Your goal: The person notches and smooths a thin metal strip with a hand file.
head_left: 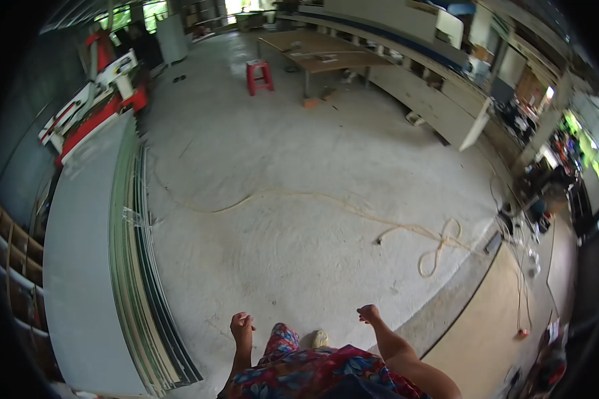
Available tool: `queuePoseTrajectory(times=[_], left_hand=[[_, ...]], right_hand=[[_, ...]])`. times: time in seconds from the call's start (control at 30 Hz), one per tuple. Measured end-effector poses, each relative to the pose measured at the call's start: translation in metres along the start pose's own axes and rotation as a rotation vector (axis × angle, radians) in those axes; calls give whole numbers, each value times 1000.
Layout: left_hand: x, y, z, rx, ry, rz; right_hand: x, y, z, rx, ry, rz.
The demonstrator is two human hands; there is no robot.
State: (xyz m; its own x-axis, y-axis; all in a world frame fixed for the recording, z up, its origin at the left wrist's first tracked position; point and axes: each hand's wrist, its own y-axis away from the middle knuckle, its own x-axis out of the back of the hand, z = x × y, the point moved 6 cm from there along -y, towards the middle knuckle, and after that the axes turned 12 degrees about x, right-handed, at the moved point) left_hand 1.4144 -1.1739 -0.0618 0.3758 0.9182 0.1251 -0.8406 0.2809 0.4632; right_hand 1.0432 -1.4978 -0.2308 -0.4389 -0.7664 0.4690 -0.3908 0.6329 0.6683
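Both hands sit low in the view, over a bare concrete floor [299,166]. The left hand [242,327] is raised with its fingers [241,320] curled into a loose fist, and nothing shows inside it. The right hand [368,312] is likewise clenched, the forearm reaching in from the lower right, and it too grips nothing that can be seen. The nearest thing to the left hand is a stack of sheets [86,266], pale grey on its broad face with green and dark edges fanned along its right side. It lies to the left of the fingers, near them but clearly apart, and runs from the bottom edge up toward a red and white machine [93,106]. Between the 2 hands, a little lower, 1 light-coloured shoe [320,339] rests on the floor, next to flower-patterned clothing [299,372]. To the right of the right hand, apart from it, a tan board [492,326] lies flat on the floor. A pale cord [353,209] winds across the concrete well ahead of both hands and ends in loops toward the right. Far off stand 1 red stool [259,76] and, just beside it, a wooden desk [326,53], with a long counter [432,100] along the right wall.
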Motion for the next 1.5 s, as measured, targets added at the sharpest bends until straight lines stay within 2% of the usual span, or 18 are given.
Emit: queuePoseTrajectory(times=[0.13,0.23,0.37,0.47,0.6,0.8,0.93,1.03,1.07,1.13,1.17,1.23,1.27,1.3,1.33,1.4,1.47,1.5], left_hand=[[-3,-38,22,44,-118,152],[0,-78,20,117,-35,217],[3,-147,57,115,15,279],[6,-204,103,183,43,351],[-7,-281,180,113,89,331],[-86,-331,334,124,210,25],[-175,-336,483,113,238,-467],[-234,-285,641,-186,116,-929],[-247,-263,685,-272,98,-1095],[-263,-221,760,-376,138,-1353],[-281,-216,787,-488,157,-1607],[-308,-216,823,-627,356,-1736],[-317,-223,838,-710,400,-1743],[-326,-235,848,-803,428,-1711],[-335,-247,857,-895,457,-1673],[-352,-274,874,-1134,481,-1541],[-366,-298,888,-1261,448,-1394],[-372,-308,893,-1244,428,-1347]], right_hand=[[-10,-54,-92,91,-11,-116],[-26,-95,-146,119,-38,-187],[-35,-151,-205,108,18,-253],[-7,-160,-251,41,-36,-232],[45,-186,-324,85,-15,-180],[94,-230,-390,59,-108,5],[107,-255,-400,-48,-83,0],[121,-288,-406,-102,-51,-29],[138,-275,-446,-87,42,-13],[125,-371,-375,-190,-68,-84],[120,-418,-340,-244,-118,-117],[160,-428,-398,-188,-159,-8],[177,-437,-430,-109,-158,30],[223,-381,-546,-55,-17,99],[217,-440,-510,-134,-159,76],[240,-475,-546,-65,-128,97],[250,-505,-584,-10,-115,97],[252,-522,-604,27,-89,85]])
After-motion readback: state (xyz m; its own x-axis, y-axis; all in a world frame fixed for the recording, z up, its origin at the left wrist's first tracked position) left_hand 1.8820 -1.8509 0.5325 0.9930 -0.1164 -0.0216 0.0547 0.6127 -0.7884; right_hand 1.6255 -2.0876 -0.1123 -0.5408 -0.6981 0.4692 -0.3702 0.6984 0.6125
